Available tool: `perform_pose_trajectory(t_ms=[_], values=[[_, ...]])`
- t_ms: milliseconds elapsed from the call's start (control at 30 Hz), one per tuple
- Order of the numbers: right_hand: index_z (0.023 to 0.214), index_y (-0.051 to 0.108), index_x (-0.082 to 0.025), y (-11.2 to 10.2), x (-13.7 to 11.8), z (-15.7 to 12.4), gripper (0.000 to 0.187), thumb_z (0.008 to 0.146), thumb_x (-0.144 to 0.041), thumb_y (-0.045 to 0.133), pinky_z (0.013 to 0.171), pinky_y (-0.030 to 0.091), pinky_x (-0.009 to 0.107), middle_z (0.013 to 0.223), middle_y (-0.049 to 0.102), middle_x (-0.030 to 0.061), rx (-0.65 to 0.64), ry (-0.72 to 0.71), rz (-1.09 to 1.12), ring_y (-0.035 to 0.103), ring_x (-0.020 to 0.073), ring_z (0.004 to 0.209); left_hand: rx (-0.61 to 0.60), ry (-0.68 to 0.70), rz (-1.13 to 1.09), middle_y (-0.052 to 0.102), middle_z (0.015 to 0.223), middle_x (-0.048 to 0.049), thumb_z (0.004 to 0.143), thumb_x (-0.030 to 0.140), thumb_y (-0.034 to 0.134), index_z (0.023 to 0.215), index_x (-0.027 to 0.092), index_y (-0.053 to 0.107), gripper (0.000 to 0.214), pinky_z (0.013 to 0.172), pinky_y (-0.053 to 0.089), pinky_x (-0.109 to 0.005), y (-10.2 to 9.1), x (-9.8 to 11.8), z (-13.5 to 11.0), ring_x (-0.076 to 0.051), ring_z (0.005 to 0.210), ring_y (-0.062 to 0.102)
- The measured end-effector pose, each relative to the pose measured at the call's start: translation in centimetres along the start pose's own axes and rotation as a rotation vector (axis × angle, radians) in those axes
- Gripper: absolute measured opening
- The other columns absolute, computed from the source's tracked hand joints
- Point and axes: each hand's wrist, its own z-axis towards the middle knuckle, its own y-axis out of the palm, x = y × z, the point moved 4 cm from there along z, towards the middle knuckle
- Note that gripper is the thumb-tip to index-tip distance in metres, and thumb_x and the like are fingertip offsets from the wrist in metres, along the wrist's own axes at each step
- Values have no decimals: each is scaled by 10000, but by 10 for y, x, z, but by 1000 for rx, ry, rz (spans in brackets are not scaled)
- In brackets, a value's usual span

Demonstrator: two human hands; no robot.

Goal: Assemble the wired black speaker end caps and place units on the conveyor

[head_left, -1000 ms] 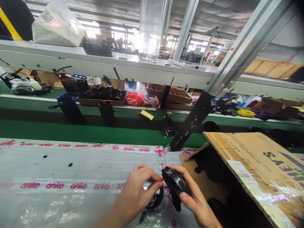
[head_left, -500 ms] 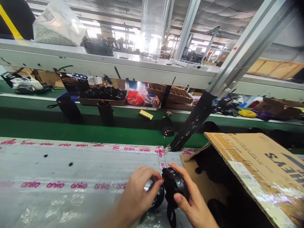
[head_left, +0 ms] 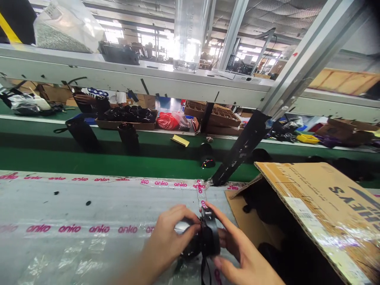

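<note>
In my right hand (head_left: pixel 237 249) is a round black plastic part (head_left: pixel 210 233) with a black strap (head_left: pixel 204 269) dangling below. It stands on edge, gripped between the thumb and fingers. My left hand (head_left: pixel 173 233) is closed in a pinch against this part's left side, and whatever lies between the fingertips is hidden. Another rounded black piece (head_left: pixel 192 247) with a shiny silver face sits under the left fingers, close beside the first part. Whether the two parts are joined cannot be made out.
An open cardboard box (head_left: pixel 323 198) with dark contents stands at the right. A slanted black-wrapped post (head_left: pixel 242 148) rises behind my hands. Beyond the taped bench (head_left: pixel 68 209), black cylinders (head_left: pixel 80 134) stand on the green conveyor belt (head_left: pixel 157 166). A shelf (head_left: pixel 166 81) crosses above.
My right hand has turned the round black part more edge-on. The red bit seen earlier at my left fingertips is now hidden. The view has shifted slightly.
</note>
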Motion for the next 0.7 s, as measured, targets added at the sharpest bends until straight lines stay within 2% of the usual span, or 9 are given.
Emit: perform_pose_trajectory(t_ms=[100, 167, 233, 300, 367, 433, 567, 633, 700], values=[[1678, 421, -333, 3, -3, 1, 880, 904, -412, 831, 852, 646, 413, 959, 760, 32, 62, 19, -103, 732, 240, 806, -4, -44, -57, 790, 1024, -31, 915, 159, 682, 984, 238, 732, 117, 975, 571, -338, 1, -6, -5, -227, 1033, 746], [1597, 545, -318, 4, -8, 5, 868, 825, -514, 889, 772, 620, 388, 862, 699, 10, 149, -44, -236, 673, 236, 749, 10, -89, -157, 781, 1172, -58, 997, 258, 648, 1109, 248, 708, 127, 1041, 565, -355, 1, -14, -10, -239, 1153, 732], [1506, 630, -318, 8, -14, 12, 843, 763, -598, 914, 813, 612, 405, 1024, 715, 52, 199, -117, -350, 674, 266, 845, 81, -143, -308, 744, 1322, -86, 1096, 396, 535, 1232, 248, 672, 243, 1152, 521, -386, 0, -24, -18, -250, 1302, 685], [1436, 660, -329, 16, -18, 20, 802, 734, -598, 938, 925, 605, 444, 1217, 706, 81, 166, -128, -413, 690, 321, 1024, 116, -145, -451, 692, 1441, -110, 1137, 522, 399, 1328, 237, 648, 424, 1240, 455, -424, -1, -31, -25, -272, 1427, 608], [1390, 667, -333, 23, -18, 26, 788, 702, -564, 976, 1015, 585, 477, 1298, 690, 85, 98, -91, -432, 676, 362, 1163, 58, -102, -488, 656, 1503, -118, 1127, 607, 358, 1397, 234, 633, 537, 1265, 424, -444, -1, -35, -29, -297, 1473, 565], [1382, 667, -326, 24, -16, 27, 828, 667, -592, 991, 1092, 555, 501, 1373, 668, 95, 56, -79, -393, 634, 396, 1289, -19, -33, -419, 663, 1493, -109, 1102, 637, 423, 1400, 248, 644, 537, 1248, 428, -439, 0, -37, -32, -307, 1453, 572], [1525, 573, -323, 19, 5, 20, 717, 916, -648, 765, 1215, 463, 506, 1552, 592, 98, 96, -69, -215, 567, 369, 1424, -32, 5, -306, 707, 1423, -74, 1126, 539, 451, 1385, 281, 649, 416, 1177, 463, -388, 4, -44, -32, -270, 1374, 625], [1535, 554, -319, 22, 27, 16, 606, 1009, -604, 653, 1145, 518, 477, 1507, 631, 94, 197, -41, -128, 641, 325, 1312, -3, -1, -311, 713, 1415, -69, 1139, 528, 405, 1410, 282, 629, 429, 1152, 477, -378, 10, -47, -31, -261, 1350, 641], [1473, 594, -309, 29, 48, 14, 549, 1014, -607, 638, 1053, 569, 433, 1436, 676, 89, 323, -53, -31, 682, 302, 1213, 26, -11, -334, 707, 1425, -76, 1142, 548, 366, 1460, 276, 588, 474, 1155, 476, -390, 15, -47, -31, -264, 1337, 649]])
